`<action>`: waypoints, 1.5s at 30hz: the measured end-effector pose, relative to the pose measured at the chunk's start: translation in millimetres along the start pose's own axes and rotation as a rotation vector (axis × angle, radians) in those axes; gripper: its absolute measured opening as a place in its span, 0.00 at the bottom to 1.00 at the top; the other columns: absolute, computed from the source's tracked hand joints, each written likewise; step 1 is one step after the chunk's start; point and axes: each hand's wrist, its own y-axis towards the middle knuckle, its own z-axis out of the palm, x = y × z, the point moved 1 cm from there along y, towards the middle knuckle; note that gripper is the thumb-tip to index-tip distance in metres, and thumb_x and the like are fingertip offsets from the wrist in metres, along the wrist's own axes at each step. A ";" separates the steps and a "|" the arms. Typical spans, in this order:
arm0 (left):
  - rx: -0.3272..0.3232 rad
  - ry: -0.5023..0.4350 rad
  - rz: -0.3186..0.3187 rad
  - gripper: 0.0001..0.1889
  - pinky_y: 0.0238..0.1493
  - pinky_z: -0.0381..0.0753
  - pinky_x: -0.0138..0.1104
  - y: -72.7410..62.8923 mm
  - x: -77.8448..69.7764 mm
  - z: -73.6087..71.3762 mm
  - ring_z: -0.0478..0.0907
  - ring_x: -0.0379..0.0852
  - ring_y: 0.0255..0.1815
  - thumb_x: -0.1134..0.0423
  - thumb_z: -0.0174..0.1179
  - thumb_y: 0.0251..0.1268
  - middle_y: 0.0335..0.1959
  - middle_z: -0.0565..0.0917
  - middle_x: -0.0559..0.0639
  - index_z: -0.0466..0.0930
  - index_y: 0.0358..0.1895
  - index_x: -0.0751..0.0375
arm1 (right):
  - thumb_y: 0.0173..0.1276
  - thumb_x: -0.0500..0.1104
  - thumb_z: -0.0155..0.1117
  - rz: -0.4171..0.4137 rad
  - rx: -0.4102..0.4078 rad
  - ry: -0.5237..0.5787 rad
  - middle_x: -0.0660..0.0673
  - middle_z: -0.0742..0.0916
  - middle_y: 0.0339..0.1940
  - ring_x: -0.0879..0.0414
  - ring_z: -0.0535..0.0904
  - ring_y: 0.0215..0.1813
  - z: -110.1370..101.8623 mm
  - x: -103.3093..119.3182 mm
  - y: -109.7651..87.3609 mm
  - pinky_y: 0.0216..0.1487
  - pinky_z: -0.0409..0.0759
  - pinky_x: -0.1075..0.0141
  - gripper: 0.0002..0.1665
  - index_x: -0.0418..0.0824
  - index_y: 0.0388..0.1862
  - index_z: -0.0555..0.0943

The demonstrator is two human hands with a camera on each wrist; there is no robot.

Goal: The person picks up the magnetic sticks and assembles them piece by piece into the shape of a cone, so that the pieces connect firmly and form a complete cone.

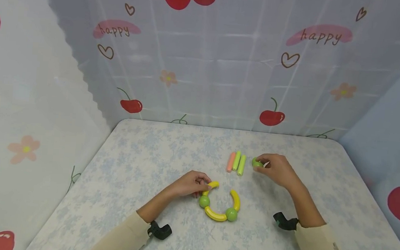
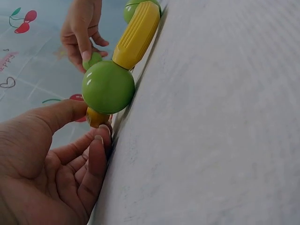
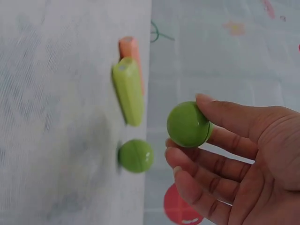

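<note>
My left hand [image 1: 191, 183] pinches a yellow curved rod [image 1: 214, 184] between thumb and fingers. This rod joins a green ball [image 1: 204, 201], then a second yellow curved rod [image 1: 215, 214], another green ball [image 1: 231, 214] and a third yellow rod [image 1: 235, 201]. Together they form a ring on the table with a gap at its far side. Farther back and to the right, my right hand [image 1: 277, 170] holds a loose green ball [image 3: 189, 124] in its fingertips, raised off the table in the right wrist view. Beside it, one more green ball [image 3: 136, 155] rests on the tabletop.
An orange stick [image 1: 230, 162] and two light green sticks [image 1: 237, 161] lie side by side beyond the ring, left of my right hand. Patterned curtains [image 1: 202, 90] stand behind the table [image 1: 142, 148] and at both sides.
</note>
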 end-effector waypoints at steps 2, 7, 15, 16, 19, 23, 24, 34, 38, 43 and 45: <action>0.004 -0.019 -0.001 0.14 0.24 0.80 0.33 0.2 0.5 -0.8 0.77 0.42 0.20 0.59 0.66 0.71 0.25 0.82 0.50 0.84 0.53 0.63 | 0.66 0.40 0.74 -0.029 -0.006 0.016 0.39 0.88 0.47 0.49 0.83 0.42 2.9 9.3 -1.1 0.39 0.84 0.57 0.19 0.33 0.53 0.86; 0.010 -0.044 0.001 0.15 0.24 0.80 0.33 0.0 0.4 -1.9 0.77 0.42 0.20 0.59 0.66 0.70 0.25 0.82 0.50 0.83 0.54 0.64 | 0.64 0.36 0.75 -0.129 0.023 0.066 0.41 0.89 0.47 0.51 0.84 0.41 16.9 29.3 -3.1 0.39 0.85 0.61 0.19 0.33 0.53 0.85; 0.030 -0.058 0.008 0.15 0.25 0.80 0.33 -1.1 0.3 -1.7 0.78 0.43 0.22 0.61 0.65 0.71 0.27 0.83 0.50 0.83 0.55 0.65 | 0.63 0.32 0.74 -0.183 0.161 0.151 0.42 0.89 0.48 0.52 0.86 0.43 46.7 45.9 -3.6 0.41 0.85 0.65 0.20 0.31 0.54 0.85; 0.034 -0.058 0.010 0.15 0.26 0.80 0.33 -0.9 0.5 -1.9 0.78 0.43 0.22 0.60 0.65 0.71 0.27 0.83 0.50 0.83 0.55 0.65 | 0.63 0.32 0.74 -0.191 0.171 0.157 0.42 0.89 0.49 0.52 0.86 0.43 49.9 46.9 -3.8 0.41 0.85 0.65 0.20 0.31 0.54 0.85; 0.042 -0.057 0.016 0.15 0.26 0.80 0.33 -0.4 1.2 -2.8 0.78 0.43 0.23 0.60 0.65 0.72 0.28 0.83 0.50 0.82 0.55 0.65 | 0.63 0.34 0.75 -0.226 0.185 0.157 0.42 0.89 0.50 0.52 0.86 0.44 57.2 50.2 -4.6 0.41 0.85 0.67 0.20 0.32 0.55 0.85; 0.040 -0.046 0.020 0.15 0.26 0.80 0.33 -0.1 1.8 -3.2 0.78 0.42 0.22 0.60 0.65 0.72 0.29 0.84 0.49 0.83 0.55 0.63 | 0.63 0.35 0.76 -0.268 0.183 0.127 0.44 0.89 0.50 0.53 0.85 0.43 62.6 54.1 -5.7 0.40 0.83 0.69 0.20 0.33 0.54 0.86; 0.039 -0.042 0.021 0.14 0.26 0.80 0.33 0.0 1.8 -3.0 0.78 0.42 0.22 0.59 0.64 0.72 0.29 0.84 0.49 0.83 0.55 0.62 | 0.62 0.35 0.76 -0.271 0.182 0.122 0.45 0.89 0.49 0.53 0.85 0.43 63.6 54.9 -5.8 0.40 0.83 0.69 0.19 0.34 0.53 0.86; 0.035 -0.021 0.043 0.13 0.25 0.80 0.33 -1.4 0.7 -2.0 0.78 0.42 0.22 0.59 0.64 0.73 0.29 0.85 0.48 0.84 0.55 0.59 | 0.63 0.34 0.76 -0.267 0.187 0.128 0.46 0.89 0.48 0.55 0.84 0.42 68.2 60.0 -6.4 0.37 0.81 0.70 0.19 0.34 0.53 0.86; 0.036 0.003 0.052 0.11 0.25 0.79 0.33 -1.9 0.6 -2.8 0.78 0.42 0.21 0.57 0.63 0.73 0.28 0.85 0.48 0.87 0.52 0.57 | 0.63 0.34 0.75 -0.282 0.192 0.134 0.46 0.89 0.48 0.54 0.85 0.42 70.6 60.0 -6.2 0.37 0.81 0.70 0.19 0.35 0.53 0.86; 0.035 0.018 0.072 0.09 0.24 0.78 0.33 -1.7 2.1 -2.2 0.77 0.42 0.20 0.57 0.63 0.74 0.26 0.85 0.48 0.90 0.46 0.55 | 0.63 0.36 0.76 -0.269 0.210 0.126 0.46 0.89 0.47 0.53 0.85 0.42 71.9 57.9 -6.7 0.38 0.82 0.70 0.19 0.36 0.53 0.86; 0.030 0.016 0.072 0.08 0.24 0.78 0.33 -1.6 3.0 -2.0 0.77 0.42 0.20 0.57 0.63 0.73 0.26 0.85 0.48 0.90 0.46 0.55 | 0.63 0.38 0.77 -0.247 0.217 0.103 0.47 0.89 0.44 0.54 0.84 0.41 69.9 55.7 -6.2 0.39 0.81 0.69 0.18 0.37 0.52 0.86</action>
